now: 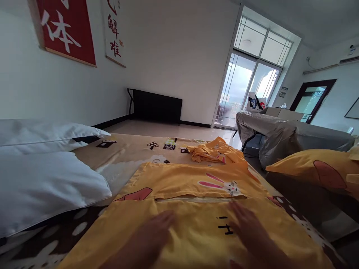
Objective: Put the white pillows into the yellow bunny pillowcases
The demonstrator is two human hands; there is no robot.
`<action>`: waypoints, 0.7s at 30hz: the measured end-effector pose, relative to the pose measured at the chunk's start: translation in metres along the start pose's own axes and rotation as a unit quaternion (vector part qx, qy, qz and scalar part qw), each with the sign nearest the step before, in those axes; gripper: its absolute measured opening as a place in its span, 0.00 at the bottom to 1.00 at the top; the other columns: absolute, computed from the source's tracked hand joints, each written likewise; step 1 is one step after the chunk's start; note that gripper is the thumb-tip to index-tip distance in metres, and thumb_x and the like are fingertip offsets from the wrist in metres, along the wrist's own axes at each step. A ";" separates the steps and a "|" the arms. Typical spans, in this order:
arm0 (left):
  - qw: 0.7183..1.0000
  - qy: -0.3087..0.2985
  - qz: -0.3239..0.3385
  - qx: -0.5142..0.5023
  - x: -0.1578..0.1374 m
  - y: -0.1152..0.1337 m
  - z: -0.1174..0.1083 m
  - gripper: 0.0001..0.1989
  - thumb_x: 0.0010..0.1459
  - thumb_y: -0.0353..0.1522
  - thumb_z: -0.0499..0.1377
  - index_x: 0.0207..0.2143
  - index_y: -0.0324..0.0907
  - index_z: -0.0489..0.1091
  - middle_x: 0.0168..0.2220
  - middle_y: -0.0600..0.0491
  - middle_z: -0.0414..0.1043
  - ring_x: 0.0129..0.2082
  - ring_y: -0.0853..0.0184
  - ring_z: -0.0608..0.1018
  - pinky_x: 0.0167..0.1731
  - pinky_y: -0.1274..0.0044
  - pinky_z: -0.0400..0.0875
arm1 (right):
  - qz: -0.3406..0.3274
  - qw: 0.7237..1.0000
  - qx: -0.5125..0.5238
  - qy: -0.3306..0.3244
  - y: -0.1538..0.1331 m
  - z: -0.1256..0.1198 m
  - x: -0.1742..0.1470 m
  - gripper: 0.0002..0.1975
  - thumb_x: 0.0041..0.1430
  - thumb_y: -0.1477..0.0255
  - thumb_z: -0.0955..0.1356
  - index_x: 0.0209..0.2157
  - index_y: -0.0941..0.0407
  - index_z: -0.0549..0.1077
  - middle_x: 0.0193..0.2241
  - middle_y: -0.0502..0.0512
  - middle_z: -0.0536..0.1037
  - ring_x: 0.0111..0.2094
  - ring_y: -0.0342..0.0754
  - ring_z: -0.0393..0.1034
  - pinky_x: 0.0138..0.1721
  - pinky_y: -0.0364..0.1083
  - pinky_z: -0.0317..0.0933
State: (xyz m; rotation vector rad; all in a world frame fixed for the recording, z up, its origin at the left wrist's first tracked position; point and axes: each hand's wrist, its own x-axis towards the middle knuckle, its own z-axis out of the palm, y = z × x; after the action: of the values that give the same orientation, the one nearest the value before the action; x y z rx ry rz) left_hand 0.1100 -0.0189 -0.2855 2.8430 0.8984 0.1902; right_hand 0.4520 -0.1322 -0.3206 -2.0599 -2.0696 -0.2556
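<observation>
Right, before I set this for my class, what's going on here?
A person has the left hand and right hand at a yellow cloth spread out before them, both blurred, so contact is hard to judge. Its slit gapes slightly just beyond the hands. White pillows lie to the left; a bunched orange cloth lies farther off.

pillowcase (193, 231) before me on a blanket (134, 145)
my left hand (161, 226) and right hand (245, 222) are over its near part; a bundled cloth (215, 151) sits behind it. pillows (53, 183) lie to the left, another pillow (303, 164) apart to the right, with covered furniture (280, 123) behind that one. farther back, a panel (157, 106) stands along the wall (182, 56), left of a glass door (238, 82).
</observation>
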 end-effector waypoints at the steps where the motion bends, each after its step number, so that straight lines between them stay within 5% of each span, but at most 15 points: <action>1: 1.000 -0.027 0.003 0.000 0.020 0.012 0.002 0.30 0.52 0.25 0.48 0.59 0.39 0.59 0.61 0.45 0.58 0.59 0.60 0.63 0.57 0.68 0.61 | -0.045 0.998 0.041 -0.030 -0.033 0.002 0.015 0.29 0.62 0.60 0.58 0.62 0.55 0.55 0.62 0.59 0.57 0.61 0.55 0.53 0.57 0.55 0.54; 4: 0.999 -0.043 0.028 0.010 0.061 0.036 0.015 0.29 0.55 0.27 0.47 0.60 0.32 0.56 0.62 0.41 0.54 0.62 0.58 0.59 0.60 0.65 0.55 | -0.121 0.980 0.127 -0.090 -0.096 0.008 0.043 0.31 0.64 0.61 0.55 0.65 0.56 0.44 0.65 0.57 0.47 0.65 0.51 0.42 0.62 0.54 0.43; 7: 0.998 -0.017 0.058 0.012 0.061 0.025 0.031 0.26 0.62 0.37 0.44 0.61 0.38 0.55 0.63 0.44 0.52 0.63 0.59 0.57 0.61 0.63 0.52 | -0.116 0.974 0.148 -0.126 -0.096 0.015 0.048 0.31 0.65 0.59 0.53 0.65 0.56 0.43 0.65 0.57 0.45 0.65 0.50 0.39 0.63 0.55 0.40; 10: 1.000 -0.011 0.029 -0.004 0.033 -0.012 0.039 0.26 0.64 0.42 0.39 0.63 0.48 0.49 0.65 0.52 0.47 0.64 0.61 0.54 0.61 0.61 0.51 | -0.069 0.982 0.121 -0.130 -0.048 0.021 0.033 0.28 0.65 0.57 0.52 0.64 0.51 0.47 0.65 0.54 0.46 0.65 0.49 0.39 0.63 0.56 0.40; 14: 0.996 0.010 -0.087 0.014 -0.006 -0.055 0.036 0.27 0.63 0.46 0.40 0.62 0.51 0.50 0.65 0.54 0.46 0.64 0.60 0.52 0.60 0.59 0.51 | 0.068 0.991 0.031 -0.108 0.044 0.022 -0.008 0.28 0.65 0.56 0.51 0.64 0.50 0.48 0.64 0.54 0.49 0.65 0.49 0.41 0.61 0.56 0.44; 21: 0.981 0.031 -0.173 0.079 -0.023 -0.066 0.032 0.28 0.61 0.46 0.43 0.62 0.50 0.53 0.64 0.54 0.47 0.64 0.56 0.53 0.60 0.58 0.51 | 0.193 0.975 -0.081 -0.071 0.164 0.012 -0.078 0.30 0.61 0.56 0.53 0.62 0.52 0.56 0.62 0.54 0.55 0.63 0.51 0.50 0.57 0.55 0.54</action>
State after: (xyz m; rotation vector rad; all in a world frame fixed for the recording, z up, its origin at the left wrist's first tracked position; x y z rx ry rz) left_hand 0.0598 0.0182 -0.3303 2.7700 1.4620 0.1707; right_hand 0.6154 -0.2033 -0.3572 -2.5921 -1.7166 -0.2228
